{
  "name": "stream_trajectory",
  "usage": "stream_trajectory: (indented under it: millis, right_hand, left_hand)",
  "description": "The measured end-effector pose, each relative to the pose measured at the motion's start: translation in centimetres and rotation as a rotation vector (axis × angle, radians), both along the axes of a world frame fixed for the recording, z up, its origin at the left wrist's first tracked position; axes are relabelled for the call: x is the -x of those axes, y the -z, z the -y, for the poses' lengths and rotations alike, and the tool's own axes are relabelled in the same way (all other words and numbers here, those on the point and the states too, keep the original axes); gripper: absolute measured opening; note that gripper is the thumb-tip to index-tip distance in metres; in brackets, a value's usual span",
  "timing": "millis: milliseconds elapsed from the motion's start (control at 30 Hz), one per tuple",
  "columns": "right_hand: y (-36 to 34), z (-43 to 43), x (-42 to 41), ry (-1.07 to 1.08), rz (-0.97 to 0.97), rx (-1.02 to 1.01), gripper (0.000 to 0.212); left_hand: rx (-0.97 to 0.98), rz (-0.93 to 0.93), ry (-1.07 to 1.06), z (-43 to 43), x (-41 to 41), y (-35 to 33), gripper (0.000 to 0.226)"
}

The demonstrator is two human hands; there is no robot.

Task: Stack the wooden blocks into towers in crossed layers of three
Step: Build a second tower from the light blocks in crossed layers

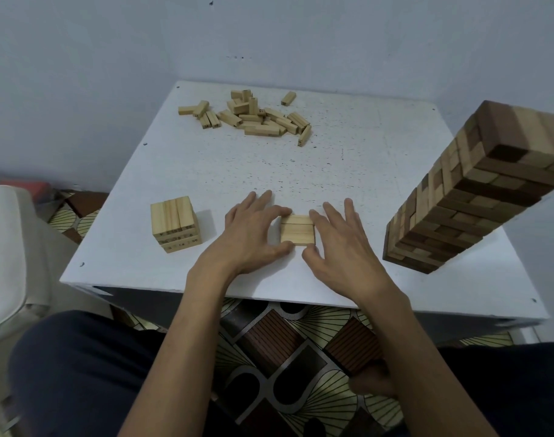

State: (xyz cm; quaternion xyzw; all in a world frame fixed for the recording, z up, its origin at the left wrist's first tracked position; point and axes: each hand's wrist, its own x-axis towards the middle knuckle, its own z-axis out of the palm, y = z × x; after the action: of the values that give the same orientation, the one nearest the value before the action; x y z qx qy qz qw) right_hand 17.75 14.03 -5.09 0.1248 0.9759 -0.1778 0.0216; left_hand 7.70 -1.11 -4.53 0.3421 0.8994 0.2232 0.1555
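- Layer of three blocks (297, 230) lies flat on the white worktop (348, 146) near its front edge, with the blocks side by side and touching.
- The grip of the left hand (253, 228) pinches the layer's left end between forefinger and thumb. The right hand (339, 247) grasps the right end the same way, its other fingers spread and free.
- Likely risk: an uneven squeeze from the two sides could skew one block or open a gap. A crooked base would make every crossed layer above it lean.
- A short tower (175, 223) stands well apart on the left.
- A tall dark tower (477, 190) stands near the right forearm. A wide swing of that arm towards the loose pile (253, 116) at the back could topple it.
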Motion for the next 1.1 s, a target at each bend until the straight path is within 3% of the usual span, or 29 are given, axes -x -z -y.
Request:
stream_trajectory:
  millis: [800, 1100]
  right_hand:
    - [-1.3, -0.6, -0.1, -0.022, -0.025, 0.128, 0.059]
    - [-4.5, 0.2, 0.2, -0.086, -0.145, 0.138, 0.060]
  left_hand:
    - [-0.044, -0.047, 0.050, 0.2, 0.6, 0.0, 0.062]
    - [-0.067, -0.134, 0.035, 1.7, -0.1, -4.4, 0.062]
